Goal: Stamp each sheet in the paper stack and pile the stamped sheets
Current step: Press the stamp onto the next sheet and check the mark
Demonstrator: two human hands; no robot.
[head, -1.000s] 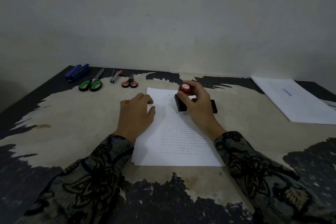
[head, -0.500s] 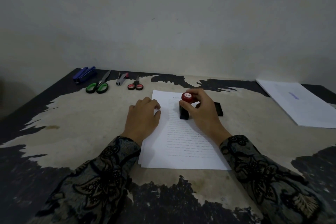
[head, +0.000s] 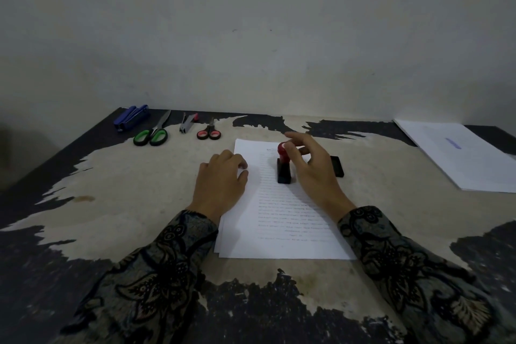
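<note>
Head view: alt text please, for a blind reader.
A stamp stands on a paper stack on a worn table, the right hand beside it with fingers loosened. The left hand rests on the stack's left edge; a stamped pile lies far right.

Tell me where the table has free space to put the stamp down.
Free: the bare table left of the left hand, and between the ink pad and stamped pile. Crowded: far-left edge, with stapler and scissors.

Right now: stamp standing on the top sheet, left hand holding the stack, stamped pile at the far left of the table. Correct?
Not quite. The head view shows the stamped pile at the far right of the table. The stamp does stand on the top sheet, with the left hand holding the stack.
</note>
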